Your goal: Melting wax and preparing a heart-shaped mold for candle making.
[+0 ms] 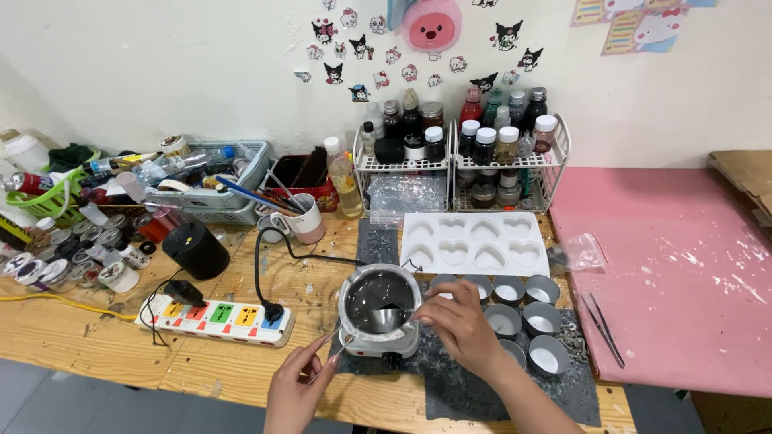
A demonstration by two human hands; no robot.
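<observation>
Centrally, the right hand point(460, 320) pinches a small metal cup point(386, 318) over the dark, glossy melting pot point(378, 301); the left hand point(296, 386) grips tweezers point(334, 352).

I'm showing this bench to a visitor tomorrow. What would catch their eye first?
Front and centre, both hands work at a small white hotplate bearing a round dish: the left hand holds thin tweezers, the right hand reaches over it. Behind lies a white heart-shaped mould; a pink mat fills the right.
</observation>
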